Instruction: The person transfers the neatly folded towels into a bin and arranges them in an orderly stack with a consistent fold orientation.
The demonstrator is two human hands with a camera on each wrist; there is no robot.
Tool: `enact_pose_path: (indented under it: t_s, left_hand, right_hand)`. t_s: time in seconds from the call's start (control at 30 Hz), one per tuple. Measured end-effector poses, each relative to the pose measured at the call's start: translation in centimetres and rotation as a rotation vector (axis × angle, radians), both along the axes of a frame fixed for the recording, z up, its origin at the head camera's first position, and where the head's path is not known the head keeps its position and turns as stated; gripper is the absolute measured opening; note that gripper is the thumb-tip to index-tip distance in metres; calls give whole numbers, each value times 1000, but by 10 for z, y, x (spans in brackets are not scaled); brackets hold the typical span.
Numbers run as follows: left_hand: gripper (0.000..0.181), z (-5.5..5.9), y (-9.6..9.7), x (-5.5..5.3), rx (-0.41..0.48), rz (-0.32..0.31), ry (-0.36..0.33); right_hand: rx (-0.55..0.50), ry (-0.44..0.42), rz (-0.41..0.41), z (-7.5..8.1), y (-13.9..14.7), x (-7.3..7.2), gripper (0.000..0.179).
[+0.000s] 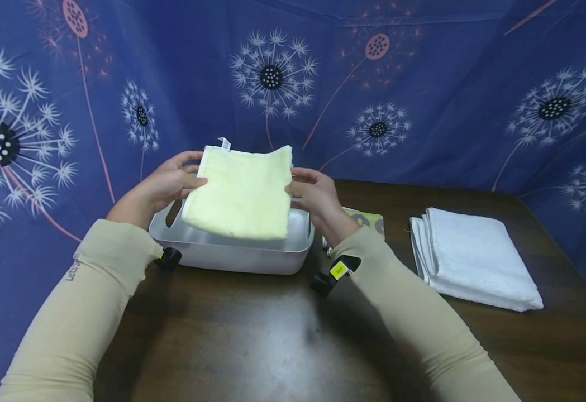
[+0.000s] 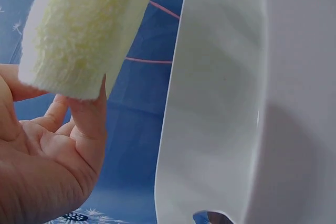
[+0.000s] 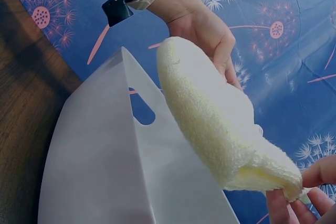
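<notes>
A folded pale yellow towel (image 1: 242, 192) with a small white tag is held up over a white plastic basket (image 1: 242, 258). My left hand (image 1: 169, 177) pinches the towel's left edge, thumb in front and fingers behind. At the opposite edge my right hand (image 1: 315, 192) pinches it the same way. In the left wrist view the towel (image 2: 84, 30) shows its fluffy folded end between the left fingers. The right wrist view has the folded layers of the towel (image 3: 210, 114) beside the basket wall (image 3: 94, 156), with an oval handle hole in its end.
A folded white towel (image 1: 479, 257) lies on the dark wooden table (image 1: 252, 335) at the right. Behind my right wrist is a yellow-green patterned cloth (image 1: 373, 220), partly hidden. A blue curtain (image 1: 187, 72) with dandelion prints hangs behind and to the left.
</notes>
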State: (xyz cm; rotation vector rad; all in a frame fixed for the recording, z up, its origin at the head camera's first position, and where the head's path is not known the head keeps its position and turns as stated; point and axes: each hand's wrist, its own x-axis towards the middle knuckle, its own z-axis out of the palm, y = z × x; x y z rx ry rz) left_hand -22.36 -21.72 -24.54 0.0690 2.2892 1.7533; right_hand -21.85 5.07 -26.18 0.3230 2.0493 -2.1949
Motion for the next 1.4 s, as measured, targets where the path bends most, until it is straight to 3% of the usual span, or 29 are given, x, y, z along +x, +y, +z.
enact_pose_path:
  t_s: [0.13,0.33,0.4,0.6,0.83,1.03,1.4]
  left_hand:
    - [67,-3,-3,-2,-28,-2,-2]
    - [70,-10,-17,-1,-228,19,-89]
    - [69,-10,-23,1,-257,26,-104]
    - [70,-9,-27,5,-232,13,-76]
    - [67,-11,-14,6,-191,-2,-54]
    - [59,-12,-4,7,-102,-14,-31]
    - [53,-9,8,9,-29,-22,7]
  right_hand:
    - [24,-7,20,-4,0,-2,42]
    - [72,-25,86,-13,10,-4,37]
    - [74,-13,82,-14,16,-4,36]
    - [59,2,73,-14,26,-4,33]
    - [30,-4,80,-14,29,-2,35]
    - [58,-9,57,-13,35,-1,35]
    - [73,-31,36,-8,48,1,40]
